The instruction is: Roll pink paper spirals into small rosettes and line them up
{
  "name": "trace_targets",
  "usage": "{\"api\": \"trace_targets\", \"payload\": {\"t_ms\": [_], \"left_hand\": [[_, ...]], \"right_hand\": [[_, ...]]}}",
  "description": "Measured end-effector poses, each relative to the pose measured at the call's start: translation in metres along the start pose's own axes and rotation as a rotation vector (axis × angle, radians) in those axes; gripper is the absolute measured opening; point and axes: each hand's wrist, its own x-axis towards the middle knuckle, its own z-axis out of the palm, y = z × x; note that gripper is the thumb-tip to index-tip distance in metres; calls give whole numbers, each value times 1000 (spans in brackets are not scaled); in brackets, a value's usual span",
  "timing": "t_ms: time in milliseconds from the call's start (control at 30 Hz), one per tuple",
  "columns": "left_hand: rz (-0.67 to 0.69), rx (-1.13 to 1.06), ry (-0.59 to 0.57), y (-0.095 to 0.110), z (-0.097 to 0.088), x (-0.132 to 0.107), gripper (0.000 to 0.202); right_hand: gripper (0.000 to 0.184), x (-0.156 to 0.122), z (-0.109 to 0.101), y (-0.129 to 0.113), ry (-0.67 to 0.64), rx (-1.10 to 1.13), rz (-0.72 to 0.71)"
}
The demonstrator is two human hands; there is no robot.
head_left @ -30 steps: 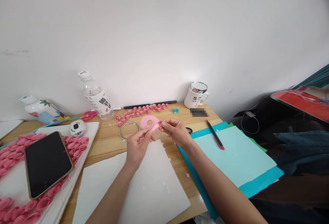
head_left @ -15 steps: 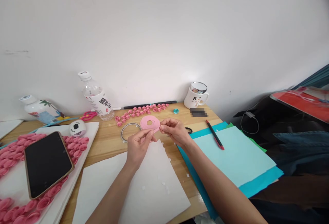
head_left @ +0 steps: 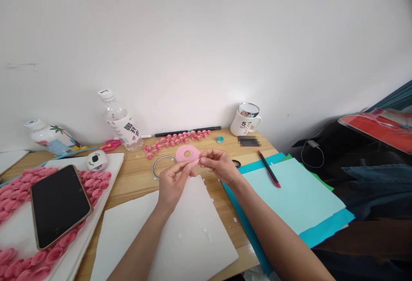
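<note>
A pink paper strip (head_left: 195, 162) stretches between my two hands, above the far corner of a white sheet (head_left: 174, 233). My left hand (head_left: 173, 183) pinches it from the left. At its right end, the thumb and fingers of my right hand (head_left: 219, 165) are closed on the strip, and their tips hide what they grip. Just behind the fingers is a pink paper ring or spiral (head_left: 183, 150) with a hole in its middle. A roll of tape (head_left: 155, 165) lies beside my left hand. Small rolled pink paper flowers (head_left: 175, 139) sit in rows farther back.
On the left, a phone (head_left: 61, 206) lies on a white board covered with pink paper flowers (head_left: 67, 239). A bottle (head_left: 124, 126) and a mug (head_left: 245, 120) stand by the wall. Blue paper (head_left: 334, 227) and a black-red pen (head_left: 269, 169) are at right.
The strip's right end has shifted slightly between my right fingertips. Both hands stay in nearly the same place.
</note>
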Motion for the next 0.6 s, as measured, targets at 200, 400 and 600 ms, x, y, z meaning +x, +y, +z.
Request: {"api": "trace_targets", "payload": {"t_ms": [200,400,600], "left_hand": [[-22,2,2,0,-1,0,24],[-130,0,124,-14,-11,12,27],[-120,266,91,-35,-14,20,23]], "right_hand": [[12,0,0,-1,6,17,-27],[14,0,-1,-2,9,43,-4],[18,-2,-4,-5,-32,143,-19]]}}
